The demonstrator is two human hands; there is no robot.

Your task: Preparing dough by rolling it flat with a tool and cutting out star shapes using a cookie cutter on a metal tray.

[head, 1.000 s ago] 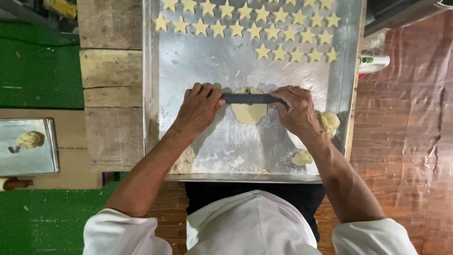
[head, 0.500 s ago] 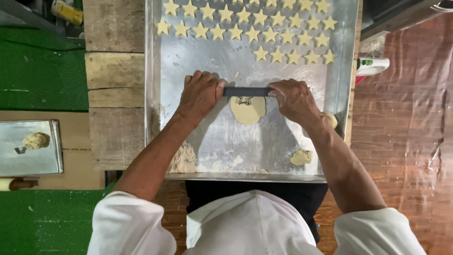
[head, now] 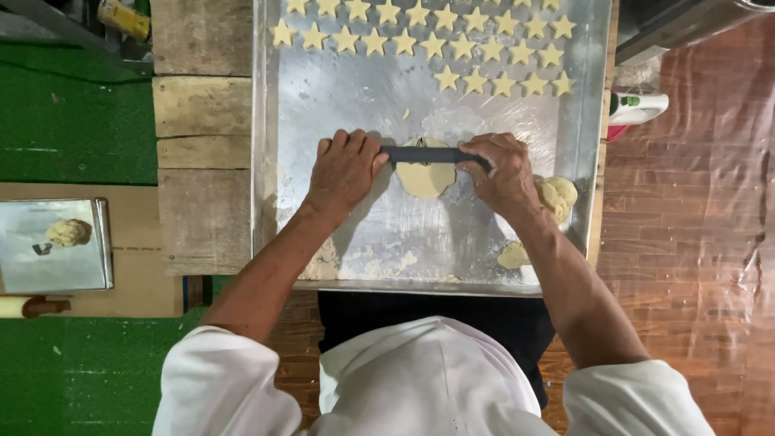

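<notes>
A dark rolling pin (head: 432, 154) is gripped at both ends: the left hand (head: 345, 171) is pressed over one end with fingers curled forward, the right hand (head: 504, 171) is clamped on the other. Between the two hands, under the pin, a flattened round of dough (head: 425, 178) is seen on the metal tray (head: 323, 97). Beyond the knuckles, rows of star cutouts (head: 464, 48) are laid out. Just outside the right hand, a dough lump (head: 559, 195) is resting.
</notes>
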